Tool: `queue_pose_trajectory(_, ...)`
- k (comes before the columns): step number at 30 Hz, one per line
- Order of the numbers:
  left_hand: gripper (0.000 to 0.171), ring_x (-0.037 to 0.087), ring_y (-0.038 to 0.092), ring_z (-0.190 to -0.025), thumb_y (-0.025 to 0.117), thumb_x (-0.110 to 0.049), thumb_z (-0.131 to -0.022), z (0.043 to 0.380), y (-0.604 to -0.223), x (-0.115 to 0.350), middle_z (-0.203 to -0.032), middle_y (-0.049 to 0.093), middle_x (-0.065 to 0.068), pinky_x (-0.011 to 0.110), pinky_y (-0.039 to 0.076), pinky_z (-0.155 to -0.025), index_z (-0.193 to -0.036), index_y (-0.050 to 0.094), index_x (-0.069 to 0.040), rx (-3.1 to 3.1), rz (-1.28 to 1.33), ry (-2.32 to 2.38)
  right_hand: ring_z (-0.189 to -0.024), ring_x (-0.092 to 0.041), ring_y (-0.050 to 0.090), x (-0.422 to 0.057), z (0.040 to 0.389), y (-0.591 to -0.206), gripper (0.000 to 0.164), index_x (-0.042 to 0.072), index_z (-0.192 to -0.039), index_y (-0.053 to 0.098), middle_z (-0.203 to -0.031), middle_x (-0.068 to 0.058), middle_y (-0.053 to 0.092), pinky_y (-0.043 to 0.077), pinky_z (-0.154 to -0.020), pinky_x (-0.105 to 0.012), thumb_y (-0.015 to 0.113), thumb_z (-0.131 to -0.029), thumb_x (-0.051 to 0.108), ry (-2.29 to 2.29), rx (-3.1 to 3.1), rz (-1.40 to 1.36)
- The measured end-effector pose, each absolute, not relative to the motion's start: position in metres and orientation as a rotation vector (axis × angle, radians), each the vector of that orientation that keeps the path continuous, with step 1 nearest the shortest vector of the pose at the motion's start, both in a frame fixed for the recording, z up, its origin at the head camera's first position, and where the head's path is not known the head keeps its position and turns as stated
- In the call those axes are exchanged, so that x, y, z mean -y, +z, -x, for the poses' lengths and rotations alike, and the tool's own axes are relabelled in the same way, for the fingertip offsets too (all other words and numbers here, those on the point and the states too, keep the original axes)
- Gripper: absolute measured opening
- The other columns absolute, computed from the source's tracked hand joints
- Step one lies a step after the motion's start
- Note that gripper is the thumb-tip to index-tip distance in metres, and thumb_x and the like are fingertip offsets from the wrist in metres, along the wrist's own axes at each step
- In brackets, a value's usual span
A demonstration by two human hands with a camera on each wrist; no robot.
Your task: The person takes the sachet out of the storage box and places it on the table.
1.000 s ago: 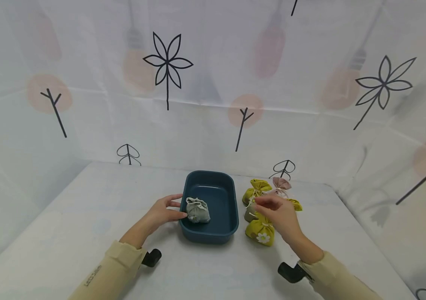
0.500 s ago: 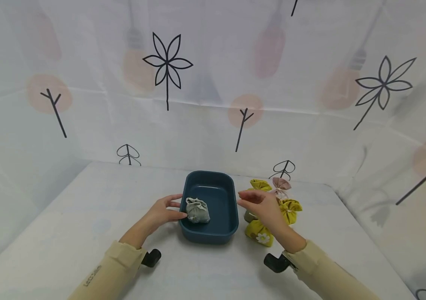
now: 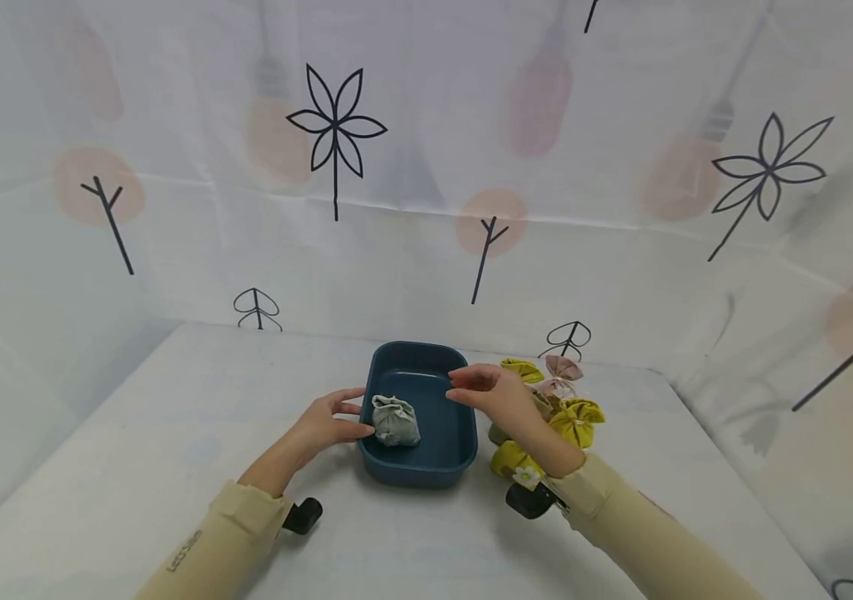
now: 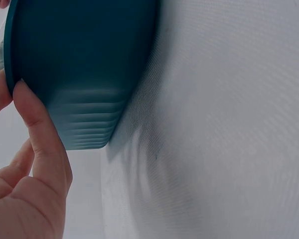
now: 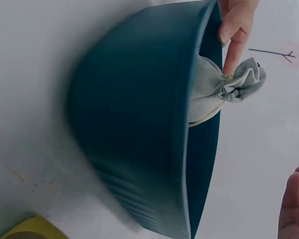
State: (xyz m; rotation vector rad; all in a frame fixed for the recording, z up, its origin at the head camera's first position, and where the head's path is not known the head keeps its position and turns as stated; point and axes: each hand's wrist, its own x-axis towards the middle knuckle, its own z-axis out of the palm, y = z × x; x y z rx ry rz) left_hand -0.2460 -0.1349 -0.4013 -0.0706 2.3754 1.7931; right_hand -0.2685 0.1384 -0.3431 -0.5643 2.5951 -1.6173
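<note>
A deep blue plastic tub (image 3: 437, 479) stands on the white table with one grey-green drawstring pouch (image 3: 396, 422) inside, at its left. My left hand (image 3: 327, 423) holds the tub's left rim; in the left wrist view a fingertip (image 4: 32, 107) presses the outer wall while another digit reaches over the edge. The right hand (image 3: 494, 398) hovers over the tub's right rim, thumb and fingers apart, with nothing visible between them. In the right wrist view only part of that hand (image 5: 295, 204) shows, beside the tub. Under the right wrist lies a yellow pouch (image 3: 512, 460) with a white flower.
Right of the tub sit several more pouches: a pink one (image 3: 564, 371), a yellow one (image 3: 579, 421) and another yellow top (image 3: 522, 370), partly hidden by the right arm. A patterned white cloth (image 3: 411, 250) hangs behind the table.
My right hand has moved left from above the pouches to the tub's right rim, with no pouch seen in it. The left hand and the tub have stayed still.
</note>
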Motion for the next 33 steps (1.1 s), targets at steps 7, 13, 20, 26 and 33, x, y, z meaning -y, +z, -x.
queue_pose_trajectory(7,0.072,0.019,0.061,-0.087,0.079,-0.013,-0.074,0.245,-0.402,0.136,-0.120,0.053,0.015,0.037,0.053,-0.079,-0.138,0.045,-0.012,-2.372,0.060,1.805,-0.087,-0.016,0.063,-0.124,0.282,-0.339,0.031,0.007,-0.105,0.070,-0.097,-0.007,0.068,0.052,-0.077,-0.029,0.075,-0.079,0.022,-1.536,-2.543,0.654)
queue_pose_trajectory(13,0.071,0.019,0.061,-0.087,0.079,-0.012,-0.074,0.246,-0.402,0.136,-0.119,0.053,0.015,0.037,0.053,-0.079,-0.137,0.046,-0.012,-2.368,0.060,1.809,-0.085,-0.016,0.062,-0.110,0.291,-0.338,0.032,0.003,-0.107,0.068,-0.095,-0.007,0.067,0.052,-0.073,-0.029,0.075,-0.080,0.018,-1.447,-2.472,0.816)
queue_pose_trajectory(20,0.071,0.019,0.061,-0.088,0.079,-0.014,-0.075,0.245,-0.401,0.136,-0.119,0.053,0.015,0.038,0.052,-0.080,-0.137,0.046,-0.013,-2.373,0.055,1.793,-0.086,-0.015,0.062,-0.093,0.297,-0.338,0.029,0.003,-0.107,0.068,-0.103,-0.015,0.066,0.052,-0.076,-0.031,0.074,-0.081,0.015,-1.343,-2.374,0.926)
queue_pose_trajectory(26,0.070,0.019,0.061,-0.089,0.078,-0.016,-0.076,0.244,-0.399,0.136,-0.121,0.053,0.014,0.040,0.051,-0.081,-0.138,0.045,-0.013,-2.383,0.051,1.770,-0.085,-0.014,0.062,-0.080,0.299,-0.342,0.030,0.001,-0.106,0.069,-0.096,-0.007,0.068,0.052,-0.076,-0.028,0.075,-0.080,0.014,-1.246,-2.348,0.962)
queue_pose_trajectory(33,0.070,0.019,0.061,-0.089,0.078,-0.016,-0.076,0.243,-0.399,0.136,-0.122,0.053,0.014,0.040,0.051,-0.082,-0.138,0.045,-0.013,-2.381,0.051,1.764,-0.082,-0.012,0.060,-0.072,0.305,-0.346,0.025,0.006,-0.100,0.071,-0.089,0.001,0.066,0.052,-0.072,-0.026,0.077,-0.077,0.013,-1.105,-2.374,0.996)
